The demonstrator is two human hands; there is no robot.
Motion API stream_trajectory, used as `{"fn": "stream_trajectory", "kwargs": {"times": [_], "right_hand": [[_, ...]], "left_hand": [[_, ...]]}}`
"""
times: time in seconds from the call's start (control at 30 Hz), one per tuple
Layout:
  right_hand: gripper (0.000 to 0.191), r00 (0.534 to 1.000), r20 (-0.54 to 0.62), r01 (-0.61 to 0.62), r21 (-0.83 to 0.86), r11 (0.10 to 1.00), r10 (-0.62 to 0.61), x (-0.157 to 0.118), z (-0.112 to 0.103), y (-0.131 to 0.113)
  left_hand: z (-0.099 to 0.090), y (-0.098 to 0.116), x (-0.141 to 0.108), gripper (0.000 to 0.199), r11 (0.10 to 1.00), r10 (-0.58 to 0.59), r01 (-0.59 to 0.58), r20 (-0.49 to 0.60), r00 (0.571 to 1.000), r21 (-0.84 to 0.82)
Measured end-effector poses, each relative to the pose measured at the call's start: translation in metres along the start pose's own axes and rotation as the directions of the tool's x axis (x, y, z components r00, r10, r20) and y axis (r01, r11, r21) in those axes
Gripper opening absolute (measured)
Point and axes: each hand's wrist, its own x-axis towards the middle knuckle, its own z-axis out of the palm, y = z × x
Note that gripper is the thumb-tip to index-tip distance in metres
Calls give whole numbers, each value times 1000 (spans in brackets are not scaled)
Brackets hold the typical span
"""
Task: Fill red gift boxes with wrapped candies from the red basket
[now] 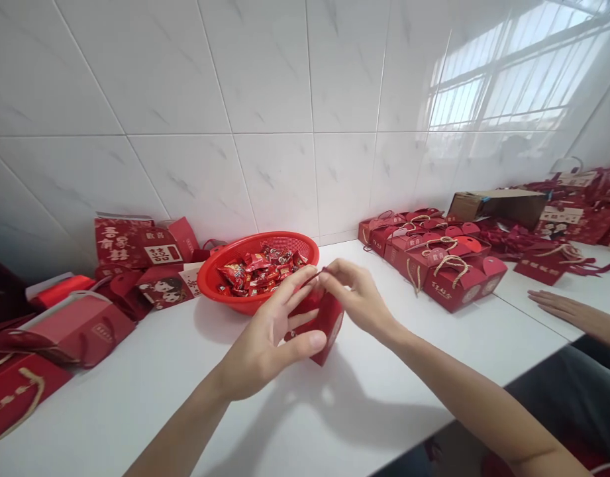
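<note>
A small red gift box [328, 322] stands on the white table in front of me, tilted in view and partly covered by my hands. My right hand [360, 296] pinches a thin dark red cord [312, 277] at the top of the box. With fingers stretched and thumb apart, my left hand [267, 341] is at the box's near left side, its fingertips by the cord. Just behind, a red plastic basket [209, 283] holds many red-wrapped candies [257, 270].
Red gift boxes [86, 326] are heaped at the left. Closed boxes with rope handles [451, 275] stand in rows at the right. Beyond them are a cardboard box [503, 207] and more red packaging [558, 225]. Another person's hand [575, 315] rests on the table's right side.
</note>
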Motion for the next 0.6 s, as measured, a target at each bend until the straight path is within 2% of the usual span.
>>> {"fn": "stream_trajectory", "kwargs": {"times": [0.2, 0.3, 0.33, 0.4, 0.43, 0.57, 0.6], "right_hand": [[31, 973, -218, 98, 83, 992, -78, -3, -45, -11], [31, 929, -364, 99, 71, 993, -67, -20, -78, -15], [31, 900, -432, 100, 64, 993, -63, -28, -91, -17], [30, 807, -585, 115, 18, 993, -83, -45, -119, -21], [29, 745, -658, 138, -6, 990, -108, -54, -134, -22], [25, 443, -865, 198, -159, 967, -233, -83, -194, -21], [22, 388, -890, 172, -184, 968, -238, -88, -208, -17]], "left_hand": [[-10, 3, 0, 56, 998, 5, 3, -125, 992, 64], [-16, 7, 0, 48, 987, -12, 37, -161, 987, 155], [-19, 8, 0, 46, 982, -9, 40, -167, 986, 184], [-23, 9, 0, 43, 973, 17, 23, -175, 984, 228], [-26, 9, 0, 41, 970, 35, 9, -176, 984, 242], [-34, 5, 3, 31, 960, 53, -6, -160, 986, 281], [-36, 4, 3, 30, 957, 50, -3, -156, 987, 290]]}}
